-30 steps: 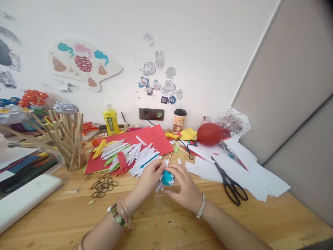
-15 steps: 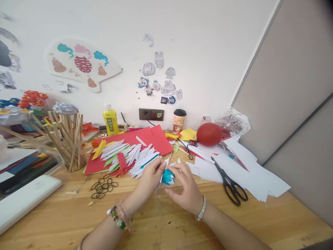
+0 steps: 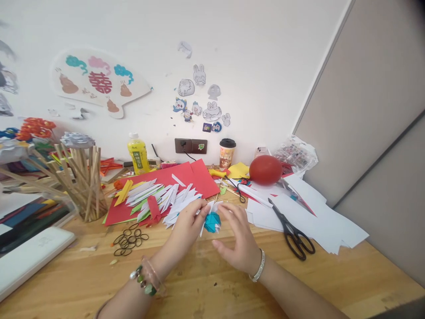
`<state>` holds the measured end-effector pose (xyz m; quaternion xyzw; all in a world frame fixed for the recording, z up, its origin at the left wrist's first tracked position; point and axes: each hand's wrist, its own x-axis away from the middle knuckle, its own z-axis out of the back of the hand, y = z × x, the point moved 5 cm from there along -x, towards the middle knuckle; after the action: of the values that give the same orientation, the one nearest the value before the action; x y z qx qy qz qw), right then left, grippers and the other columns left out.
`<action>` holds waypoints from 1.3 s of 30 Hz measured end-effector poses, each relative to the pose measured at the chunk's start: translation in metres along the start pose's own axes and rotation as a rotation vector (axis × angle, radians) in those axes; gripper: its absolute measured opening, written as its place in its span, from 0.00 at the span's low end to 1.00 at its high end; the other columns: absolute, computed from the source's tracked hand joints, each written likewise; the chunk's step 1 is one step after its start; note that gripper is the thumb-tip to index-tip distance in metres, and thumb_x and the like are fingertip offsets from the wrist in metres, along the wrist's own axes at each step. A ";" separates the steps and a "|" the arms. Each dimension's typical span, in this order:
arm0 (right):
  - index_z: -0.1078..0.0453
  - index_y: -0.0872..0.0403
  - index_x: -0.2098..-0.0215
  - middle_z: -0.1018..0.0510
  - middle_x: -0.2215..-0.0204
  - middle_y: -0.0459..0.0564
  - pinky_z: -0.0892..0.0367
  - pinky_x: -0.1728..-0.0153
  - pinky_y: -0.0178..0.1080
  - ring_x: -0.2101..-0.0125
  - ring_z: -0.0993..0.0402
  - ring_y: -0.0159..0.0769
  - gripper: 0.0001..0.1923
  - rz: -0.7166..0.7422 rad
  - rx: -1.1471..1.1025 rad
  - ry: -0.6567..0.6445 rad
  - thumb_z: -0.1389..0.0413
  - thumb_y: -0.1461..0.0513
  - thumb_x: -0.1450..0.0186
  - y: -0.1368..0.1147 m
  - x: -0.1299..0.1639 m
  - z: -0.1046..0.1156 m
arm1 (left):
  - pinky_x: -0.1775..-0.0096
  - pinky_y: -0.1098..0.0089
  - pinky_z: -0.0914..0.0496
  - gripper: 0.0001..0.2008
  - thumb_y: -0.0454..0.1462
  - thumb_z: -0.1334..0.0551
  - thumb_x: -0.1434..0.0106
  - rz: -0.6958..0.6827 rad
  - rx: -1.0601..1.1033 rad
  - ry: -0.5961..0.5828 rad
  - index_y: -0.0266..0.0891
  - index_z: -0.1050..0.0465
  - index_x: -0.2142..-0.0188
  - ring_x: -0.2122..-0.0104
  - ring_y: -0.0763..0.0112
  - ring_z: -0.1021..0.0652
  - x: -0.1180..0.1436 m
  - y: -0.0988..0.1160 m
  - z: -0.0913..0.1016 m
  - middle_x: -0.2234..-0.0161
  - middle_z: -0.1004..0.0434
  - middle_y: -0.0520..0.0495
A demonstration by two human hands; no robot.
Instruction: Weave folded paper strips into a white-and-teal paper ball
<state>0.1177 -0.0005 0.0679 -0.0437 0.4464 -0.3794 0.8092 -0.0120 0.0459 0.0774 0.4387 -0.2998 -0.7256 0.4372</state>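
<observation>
A folded paper piece (image 3: 212, 222), blue with white points sticking out, is pinched at its left side by my left hand (image 3: 190, 225). Thumb and fingers of that hand are closed on it. My right hand (image 3: 238, 237) is at the right of the piece, its fingers curved and the thumb spread well apart from them. Its fingertips reach the upper right edge of the paper; whether they touch it I cannot tell. Behind my left hand lies a pile of folded paper strips (image 3: 181, 201), mostly white, partly on red paper sheets (image 3: 204, 177).
Black rubber bands (image 3: 128, 241) lie to the left, near a holder of wooden sticks (image 3: 84, 186). On the right are black scissors (image 3: 292, 235), white paper sheets (image 3: 327, 221) and a red balloon (image 3: 265, 170). A yellow-green bottle (image 3: 138, 155) and a lidded cup (image 3: 227, 155) stand behind.
The paper piece has turned in my left hand, so more of its blue side shows. My right fingers have moved slightly away from its middle. The whole view has shifted slightly.
</observation>
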 end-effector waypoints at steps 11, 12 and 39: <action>0.45 0.53 0.44 0.39 0.49 0.56 0.46 0.51 0.52 0.50 0.44 0.47 0.29 0.088 0.101 -0.061 0.48 0.58 0.43 -0.007 0.000 -0.003 | 0.72 0.74 0.40 0.11 0.41 0.51 0.39 -0.003 -0.042 0.107 0.40 0.38 0.74 0.76 0.72 0.36 0.007 0.001 0.000 0.77 0.37 0.53; 0.45 0.52 0.44 0.39 0.49 0.56 0.46 0.51 0.52 0.50 0.44 0.47 0.29 0.082 0.106 -0.056 0.48 0.58 0.43 -0.006 0.000 -0.003 | 0.72 0.74 0.40 0.11 0.41 0.51 0.39 -0.001 -0.041 0.097 0.40 0.39 0.75 0.77 0.72 0.36 0.006 0.000 0.000 0.78 0.37 0.54; 0.46 0.53 0.45 0.42 0.47 0.57 0.51 0.48 0.54 0.47 0.47 0.48 0.27 0.020 0.201 -0.090 0.48 0.55 0.41 0.005 0.002 -0.015 | 0.72 0.75 0.38 0.13 0.46 0.48 0.41 0.158 0.361 -0.018 0.39 0.40 0.75 0.75 0.74 0.36 -0.005 -0.030 -0.006 0.77 0.39 0.55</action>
<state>0.1096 0.0056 0.0552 0.0248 0.3696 -0.4119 0.8325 -0.0167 0.0629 0.0522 0.4787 -0.4624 -0.6273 0.4043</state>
